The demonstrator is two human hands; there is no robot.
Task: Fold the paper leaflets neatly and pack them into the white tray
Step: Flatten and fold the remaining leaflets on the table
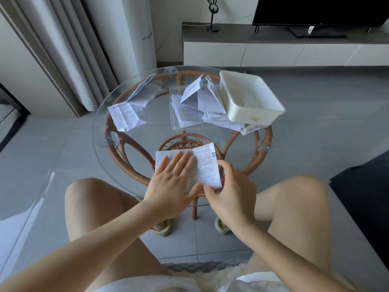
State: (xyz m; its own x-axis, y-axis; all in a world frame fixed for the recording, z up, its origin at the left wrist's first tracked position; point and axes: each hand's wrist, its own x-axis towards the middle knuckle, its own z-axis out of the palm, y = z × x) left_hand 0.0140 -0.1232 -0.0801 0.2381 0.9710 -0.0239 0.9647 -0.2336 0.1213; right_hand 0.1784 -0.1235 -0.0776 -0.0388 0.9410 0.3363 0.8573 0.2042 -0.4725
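A printed paper leaflet [205, 163] lies on the near part of the round glass table [242, 144]. My left hand [172, 182] presses flat on its left half with straight fingers. My right hand [231, 190] is at the leaflet's near right corner, thumb and curled fingers pinching its edge. The white tray [252, 102] stands at the far right of the table and looks empty. Beside it, a heap of unfolded leaflets [197, 104] lies on a clear lid [174, 123], some tucked under the tray. Two more leaflets [128, 114] lie at the far left.
The glass top rests on a rattan frame [126, 148]. My bare knees flank the table's near edge. A white TV cabinet [273, 51] with a television stands behind, curtains at the left, a dark seat [366, 186] at the right.
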